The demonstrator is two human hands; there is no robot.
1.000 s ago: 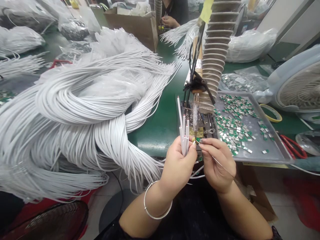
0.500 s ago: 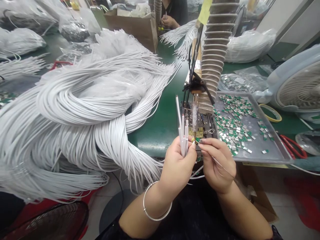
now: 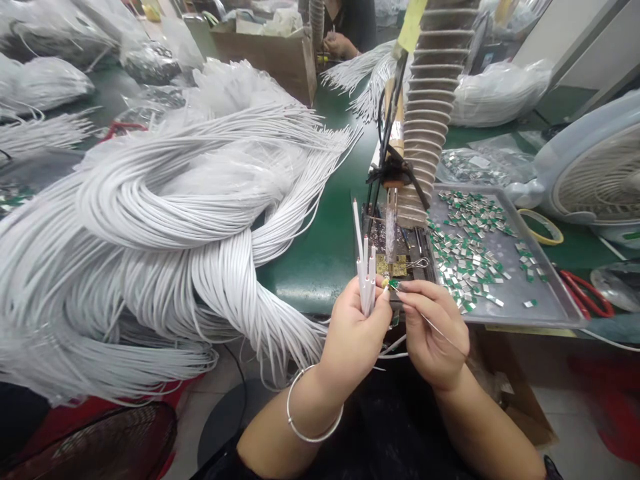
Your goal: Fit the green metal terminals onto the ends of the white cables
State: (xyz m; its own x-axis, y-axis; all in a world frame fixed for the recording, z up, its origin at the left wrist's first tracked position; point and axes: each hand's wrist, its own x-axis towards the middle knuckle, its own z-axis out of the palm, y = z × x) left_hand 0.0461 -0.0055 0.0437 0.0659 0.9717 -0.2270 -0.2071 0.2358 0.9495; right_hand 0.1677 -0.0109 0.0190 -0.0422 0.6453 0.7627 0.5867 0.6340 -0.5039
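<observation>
My left hand (image 3: 356,333) is closed around several white cables (image 3: 367,287), whose stripped ends stick up, and one cable end lies at its fingertips. Beside it my right hand (image 3: 435,333) pinches a thin wire (image 3: 440,330) that trails down across the fingers. A small green board (image 3: 393,284) sits between the fingertips of both hands. Directly above hangs a soldering iron (image 3: 391,233), its tip close to the board. Whether the tip touches the board I cannot tell.
Big bundles of white cable (image 3: 165,220) cover the left. A grey tray (image 3: 520,303) with small green boards lies right, near red-handled pliers (image 3: 585,293), a tape roll (image 3: 543,227) and a fan (image 3: 595,167). A ribbed hose (image 3: 430,107) hangs centrally. A person's hand (image 3: 340,45) is across the table.
The cables in my left hand have dipped slightly. My right hand has shifted a little to the left, and the green board sits slightly lower under the iron.
</observation>
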